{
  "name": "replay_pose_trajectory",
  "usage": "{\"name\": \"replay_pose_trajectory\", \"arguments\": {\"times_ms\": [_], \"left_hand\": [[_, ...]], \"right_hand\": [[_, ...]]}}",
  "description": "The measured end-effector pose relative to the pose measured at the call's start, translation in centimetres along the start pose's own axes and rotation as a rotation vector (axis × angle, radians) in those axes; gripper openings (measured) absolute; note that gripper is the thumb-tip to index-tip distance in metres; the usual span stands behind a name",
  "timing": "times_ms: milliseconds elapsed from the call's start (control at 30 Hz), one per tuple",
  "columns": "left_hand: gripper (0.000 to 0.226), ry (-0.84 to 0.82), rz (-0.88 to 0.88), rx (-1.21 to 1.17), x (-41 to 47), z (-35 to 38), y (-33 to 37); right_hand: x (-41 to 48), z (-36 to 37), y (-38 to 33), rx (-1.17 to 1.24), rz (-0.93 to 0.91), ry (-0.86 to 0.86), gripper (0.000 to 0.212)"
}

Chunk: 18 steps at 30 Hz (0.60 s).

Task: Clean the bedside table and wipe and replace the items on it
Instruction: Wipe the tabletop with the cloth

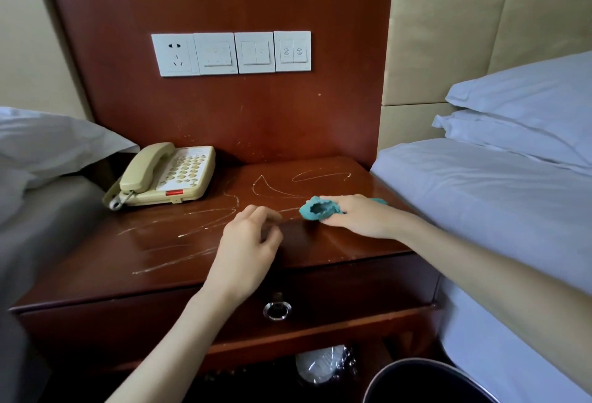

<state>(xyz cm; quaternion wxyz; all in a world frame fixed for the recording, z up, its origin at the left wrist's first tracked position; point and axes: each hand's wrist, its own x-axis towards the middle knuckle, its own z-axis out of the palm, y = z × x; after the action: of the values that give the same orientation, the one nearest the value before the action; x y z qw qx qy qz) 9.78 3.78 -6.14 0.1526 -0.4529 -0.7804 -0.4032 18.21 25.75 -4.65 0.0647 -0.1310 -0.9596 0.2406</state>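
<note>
Cloth (315, 209): teal, bunched; on the right half of the tabletop (153, 252), pinned under the fingers of the right grip (355, 213)

Right grip: released, not clenched; fingers laid fairly straight over the cloth, pressing it to the wood; forearm reaching in from the right, above the edge of the bed (480, 197)

Left grip (248, 242): released, holding nothing; fingers loosely curled, hovering over the front middle of the tabletop, just left of the cloth and apart from it

Streaks (192, 233): pale, wet-looking, looping across the tabletop, mostly left of and behind the cloth; judged to call for a sweep leftward and toward the back

Telephone (166, 175): beige, at the back left, well apart from the cloth; handset on its cradle, long axis front to back, leaning right at the far end; nearer the left grip, likely the one to lift it

Also present: switch panel (230, 53); ring pull (277, 310) on the drawer front
</note>
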Motion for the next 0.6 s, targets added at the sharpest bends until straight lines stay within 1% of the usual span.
{"name": "replay_pose_trajectory", "arguments": {"times_ms": [67, 167, 333, 500, 567, 600], "left_hand": [[0.017, 0.010, -0.014, -0.019, 0.0, -1.0, -0.2], [0.016, 0.018, 0.001, 0.019, -0.1, -2.6, -0.6], [0.016, 0.042, -0.010, 0.114, -0.3, -6.0, -2.2], [0.017, 0.086, -0.137, 0.240, -0.9, -9.2, -5.8], [0.018, 0.103, -0.204, 0.281, -1.1, -10.3, -7.6], [0.018, 0.114, -0.235, 0.308, -1.2, -10.7, -8.4]], "right_hand": [[-1.0, 0.4, -1.1, 0.004, -0.038, -0.022, 0.060], [-2.4, 1.1, -2.6, 0.005, -0.140, -0.046, 0.054], [-4.0, 2.6, -4.8, -0.019, -0.248, -0.104, 0.048], [-4.4, 3.4, -7.3, -0.033, -0.353, -0.176, 0.047], [-4.4, 3.4, -8.0, -0.030, -0.328, -0.190, 0.045], [-4.2, 3.3, -8.1, -0.023, -0.286, -0.197, 0.043]]}}
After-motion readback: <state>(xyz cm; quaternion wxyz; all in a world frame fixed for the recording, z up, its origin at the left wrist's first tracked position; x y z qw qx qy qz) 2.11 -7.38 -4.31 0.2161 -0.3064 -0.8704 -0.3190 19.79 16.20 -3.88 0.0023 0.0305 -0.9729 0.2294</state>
